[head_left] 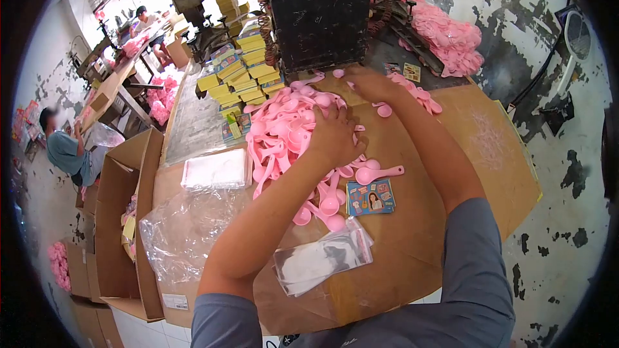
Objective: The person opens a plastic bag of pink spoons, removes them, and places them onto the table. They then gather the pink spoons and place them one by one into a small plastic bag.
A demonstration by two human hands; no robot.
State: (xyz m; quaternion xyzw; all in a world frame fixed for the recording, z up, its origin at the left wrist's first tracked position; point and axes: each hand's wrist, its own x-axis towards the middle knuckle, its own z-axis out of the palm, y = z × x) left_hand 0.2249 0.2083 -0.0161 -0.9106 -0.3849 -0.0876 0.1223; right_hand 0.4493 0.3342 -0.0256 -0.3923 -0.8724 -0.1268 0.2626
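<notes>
Grey sleeves (474, 264) fill the bottom edge, and just beyond them a flat clear packet (322, 261) lies on the cardboard-covered table (490, 154) between the two forearms.

The left hand (333, 136) sits knuckles up on the near side of a heap of pink spoons (280, 129). Its fingers are curled down into the heap; it may be closed on a few spoons, but the fingertips are buried and I cannot tell. The right hand (372, 84) reaches further, palm down, onto spoons at the far edge of the table; its fingers are hidden too, so gripping or merely resting cannot be told.

Loose spoons trail from the heap toward the person, one single spoon (378, 173) lying just beside a small printed card (371, 197). Left of the heap lie a stack of white sachets (216, 169) and a crumpled clear bag (184, 229), with an open cardboard box (119, 219) beside the table. Behind the heap stand rows of yellow packs (244, 74) and a dark machine panel (320, 16) with chalk writing. More pink pieces (451, 38) are piled to the right of the machine. At far left, another person (64, 151) in a blue top sits well apart.
</notes>
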